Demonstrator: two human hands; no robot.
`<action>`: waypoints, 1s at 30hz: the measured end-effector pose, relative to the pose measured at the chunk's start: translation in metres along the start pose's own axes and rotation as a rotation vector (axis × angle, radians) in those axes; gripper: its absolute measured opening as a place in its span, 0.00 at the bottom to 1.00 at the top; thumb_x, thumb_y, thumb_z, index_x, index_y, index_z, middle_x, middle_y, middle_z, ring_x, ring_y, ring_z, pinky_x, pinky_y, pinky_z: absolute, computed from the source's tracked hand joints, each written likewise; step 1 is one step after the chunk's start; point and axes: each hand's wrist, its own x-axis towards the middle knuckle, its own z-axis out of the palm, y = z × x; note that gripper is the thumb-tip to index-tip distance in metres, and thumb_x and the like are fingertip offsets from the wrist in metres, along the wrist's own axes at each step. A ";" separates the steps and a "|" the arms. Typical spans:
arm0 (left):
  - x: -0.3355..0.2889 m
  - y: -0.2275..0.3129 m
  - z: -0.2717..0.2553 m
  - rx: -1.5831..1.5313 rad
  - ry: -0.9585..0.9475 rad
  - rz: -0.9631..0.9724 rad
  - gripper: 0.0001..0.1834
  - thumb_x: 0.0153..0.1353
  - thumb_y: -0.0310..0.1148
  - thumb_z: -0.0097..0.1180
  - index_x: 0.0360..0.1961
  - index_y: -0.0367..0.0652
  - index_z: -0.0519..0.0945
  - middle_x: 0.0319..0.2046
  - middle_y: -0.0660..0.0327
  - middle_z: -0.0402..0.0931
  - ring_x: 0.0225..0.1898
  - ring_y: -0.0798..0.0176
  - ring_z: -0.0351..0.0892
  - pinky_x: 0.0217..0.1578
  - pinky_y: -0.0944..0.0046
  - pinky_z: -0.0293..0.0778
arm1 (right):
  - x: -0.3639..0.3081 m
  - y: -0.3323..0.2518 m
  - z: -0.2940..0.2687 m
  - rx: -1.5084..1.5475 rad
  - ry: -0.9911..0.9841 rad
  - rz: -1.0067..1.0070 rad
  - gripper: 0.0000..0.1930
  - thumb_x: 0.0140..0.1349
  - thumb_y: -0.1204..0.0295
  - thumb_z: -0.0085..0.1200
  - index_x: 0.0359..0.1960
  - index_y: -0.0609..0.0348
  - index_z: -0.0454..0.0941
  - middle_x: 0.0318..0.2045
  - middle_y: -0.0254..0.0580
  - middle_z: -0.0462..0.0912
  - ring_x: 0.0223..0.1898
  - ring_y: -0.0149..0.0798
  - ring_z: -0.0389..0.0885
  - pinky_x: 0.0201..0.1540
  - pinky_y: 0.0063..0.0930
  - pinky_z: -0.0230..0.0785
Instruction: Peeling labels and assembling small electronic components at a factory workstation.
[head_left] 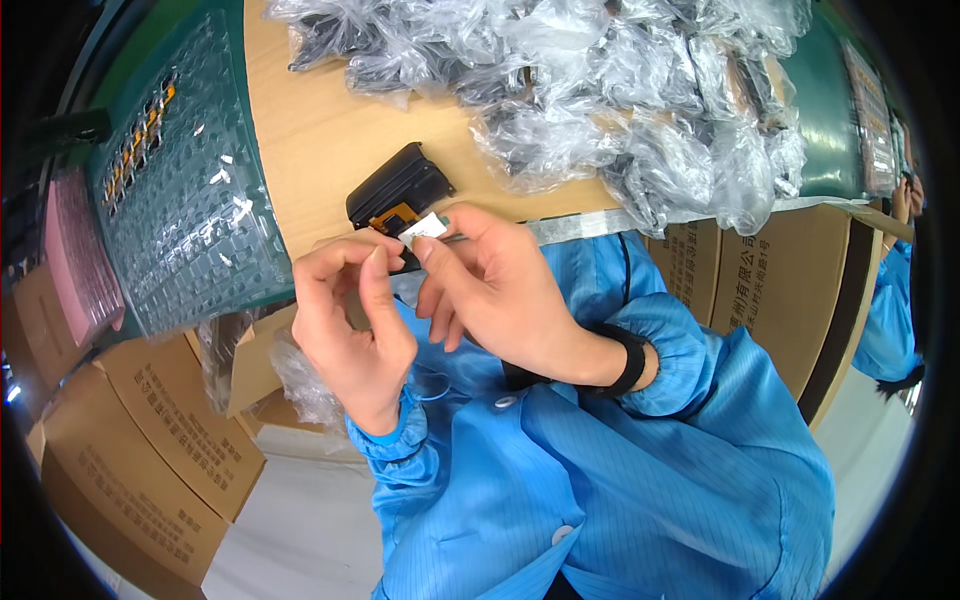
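Observation:
A black, block-shaped part (402, 188) lies near the table's front edge, with an orange flex cable (394, 217) coming off its near side. Just in front of it my two hands meet at the fingertips. My right hand (505, 290) pinches a small white label-like piece (424, 229) between thumb and index finger. Thumb and fingers of my left hand (350, 310) come together beside that piece. A dark bit shows by the left fingertips, but what they grip is too small to make out. The cable's end is partly hidden behind the fingers.
Many clear plastic bags with dark parts (610, 90) cover the far side of the brown tabletop (300, 120). On the left lies a clear blister tray (200, 190) with some orange-and-black parts. Stacked pink trays (80, 255) and cardboard boxes (150, 470) stand beyond. Another person's blue sleeve (890, 310) shows far right.

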 end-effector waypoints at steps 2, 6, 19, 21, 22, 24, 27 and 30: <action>0.006 0.000 0.006 0.024 0.012 0.078 0.03 0.64 0.18 0.55 0.37 0.36 0.76 0.34 0.58 0.79 0.30 0.70 0.75 0.30 0.71 0.71 | -0.002 0.003 0.001 -0.224 0.027 -0.143 0.06 0.73 0.73 0.45 0.42 0.66 0.70 0.21 0.40 0.80 0.18 0.29 0.80 0.18 0.22 0.72; 0.016 0.013 0.007 0.407 -0.090 0.270 0.07 0.56 0.17 0.63 0.35 0.36 0.80 0.29 0.61 0.79 0.25 0.67 0.74 0.28 0.68 0.70 | 0.003 0.019 0.001 -0.378 0.156 -0.371 0.05 0.67 0.78 0.49 0.34 0.65 0.67 0.17 0.58 0.75 0.18 0.57 0.77 0.19 0.43 0.64; 0.018 0.006 0.007 0.525 -0.081 0.414 0.08 0.52 0.17 0.64 0.34 0.38 0.83 0.31 0.58 0.78 0.32 0.55 0.79 0.32 0.60 0.74 | 0.005 0.017 0.000 -0.331 0.158 -0.357 0.06 0.65 0.78 0.50 0.30 0.68 0.69 0.20 0.61 0.77 0.21 0.61 0.78 0.21 0.46 0.65; 0.015 0.007 0.004 0.528 -0.082 0.428 0.08 0.51 0.17 0.64 0.33 0.38 0.82 0.31 0.58 0.79 0.32 0.55 0.79 0.32 0.60 0.74 | 0.003 0.014 -0.002 -0.349 0.077 -0.313 0.06 0.71 0.77 0.45 0.35 0.66 0.68 0.20 0.41 0.79 0.18 0.28 0.79 0.16 0.23 0.69; 0.013 0.006 0.003 0.518 -0.061 0.431 0.08 0.51 0.17 0.63 0.33 0.38 0.82 0.31 0.58 0.79 0.32 0.55 0.78 0.32 0.61 0.74 | 0.002 0.012 -0.001 -0.347 0.075 -0.313 0.06 0.71 0.77 0.45 0.35 0.66 0.68 0.20 0.41 0.79 0.18 0.28 0.79 0.16 0.23 0.69; 0.009 0.009 -0.002 0.507 -0.044 0.435 0.08 0.50 0.16 0.63 0.33 0.37 0.82 0.31 0.58 0.79 0.32 0.54 0.78 0.32 0.61 0.74 | 0.002 0.006 -0.001 -0.332 0.068 -0.220 0.07 0.71 0.75 0.47 0.34 0.66 0.69 0.20 0.41 0.79 0.17 0.28 0.79 0.16 0.22 0.68; -0.005 0.016 -0.026 0.489 0.030 0.287 0.02 0.60 0.17 0.57 0.33 0.31 0.80 0.29 0.56 0.77 0.31 0.64 0.76 0.33 0.68 0.72 | 0.000 -0.006 0.001 -0.202 0.034 -0.091 0.08 0.71 0.73 0.49 0.36 0.67 0.71 0.21 0.41 0.80 0.16 0.27 0.78 0.16 0.20 0.68; -0.031 -0.010 -0.066 0.526 0.224 0.016 0.04 0.65 0.19 0.52 0.33 0.30 0.79 0.29 0.57 0.77 0.31 0.67 0.75 0.33 0.69 0.71 | 0.002 -0.009 -0.005 -0.218 0.025 0.017 0.09 0.71 0.71 0.51 0.41 0.67 0.73 0.22 0.41 0.80 0.16 0.27 0.78 0.15 0.19 0.66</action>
